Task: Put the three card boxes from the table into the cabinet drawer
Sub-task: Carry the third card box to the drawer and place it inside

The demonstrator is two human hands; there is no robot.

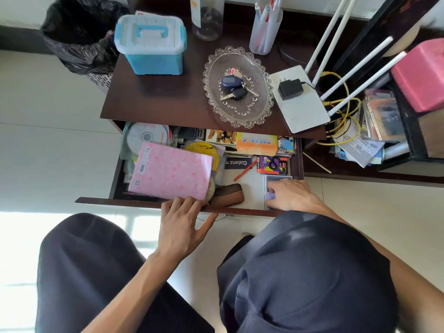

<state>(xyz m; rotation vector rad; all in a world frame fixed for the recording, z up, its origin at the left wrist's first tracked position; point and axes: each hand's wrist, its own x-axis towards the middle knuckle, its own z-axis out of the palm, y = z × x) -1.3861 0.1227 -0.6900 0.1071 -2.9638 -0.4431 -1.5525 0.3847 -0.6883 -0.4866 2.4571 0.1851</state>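
Observation:
The cabinet drawer (pixel 115 201) stands pulled out below the dark table top (pixel 168 97). My right hand (pixel 294 194) is inside its front right corner, fingers pressed on a blue-and-purple card box (pixel 276 180) lying flat on the drawer floor. Just behind it lies a colourful red-and-purple card box (pixel 272 165). Further back sits an orange box with printed text (pixel 257 143). My left hand (pixel 182 221) rests on the drawer's front edge with fingers spread, holding nothing.
The drawer also holds a pink booklet (pixel 171 170), discs (pixel 147 135), a red pencil (pixel 243 170) and a brown case (pixel 228 194). On the table stand a blue storage box (pixel 151 44), a glass dish with keys (pixel 237 86), a white router (pixel 300 102) and a pen cup (pixel 264 30).

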